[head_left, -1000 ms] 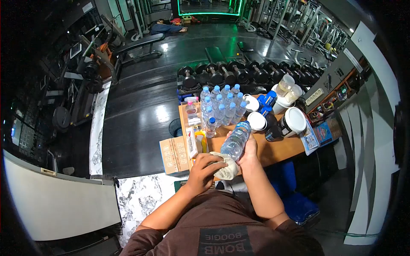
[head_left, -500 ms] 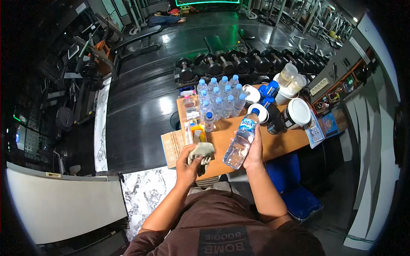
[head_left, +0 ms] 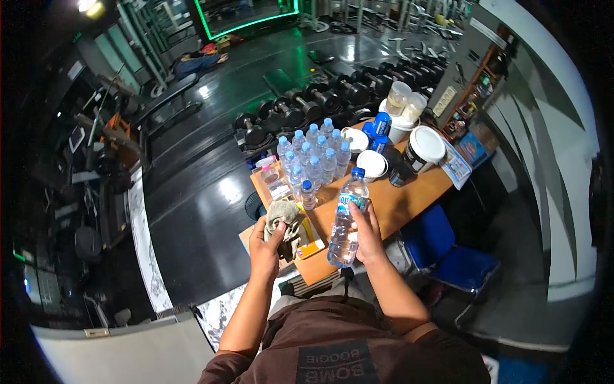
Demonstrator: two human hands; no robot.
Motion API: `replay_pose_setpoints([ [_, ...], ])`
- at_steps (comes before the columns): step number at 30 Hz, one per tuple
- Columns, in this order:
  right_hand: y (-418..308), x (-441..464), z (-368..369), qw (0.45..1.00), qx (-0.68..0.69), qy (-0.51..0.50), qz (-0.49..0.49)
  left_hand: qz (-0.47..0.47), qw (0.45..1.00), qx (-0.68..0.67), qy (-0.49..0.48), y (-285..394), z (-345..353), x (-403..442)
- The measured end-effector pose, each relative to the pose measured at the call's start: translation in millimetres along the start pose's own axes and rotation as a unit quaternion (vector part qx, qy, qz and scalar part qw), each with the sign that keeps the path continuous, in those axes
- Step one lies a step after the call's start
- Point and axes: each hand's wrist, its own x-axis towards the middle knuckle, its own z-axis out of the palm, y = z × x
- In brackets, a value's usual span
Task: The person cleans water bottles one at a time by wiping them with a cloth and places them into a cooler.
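My right hand is wrapped round a clear water bottle with a blue cap, held nearly upright over the front of the wooden table. To its left, my left hand grips a crumpled pale cloth, apart from the bottle. Behind both hands stands a group of several water bottles with light blue caps. One bottle with a darker blue cap is at the group's near side.
White-lidded tubs, blue items and a dark shaker stand on the table's right part. A blue chair is at the right. Dumbbells line a rack behind. A person lies on the floor far off.
The cloth has come away from the bottle, with my left hand moving left. The bottle has turned more upright in my right hand. The head view has swung and tilted.
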Motion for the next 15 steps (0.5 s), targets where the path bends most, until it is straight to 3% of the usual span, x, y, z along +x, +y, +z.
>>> replay_pose_setpoints([
  [8,37,-80,40,0.987,-0.026,0.14,-0.073,-0.088,0.984,-0.013,-0.152,31,-54,6],
  [15,55,-187,47,0.946,0.012,0.288,-0.147,-0.179,0.931,-0.03,-0.318,24,-31,-31],
])
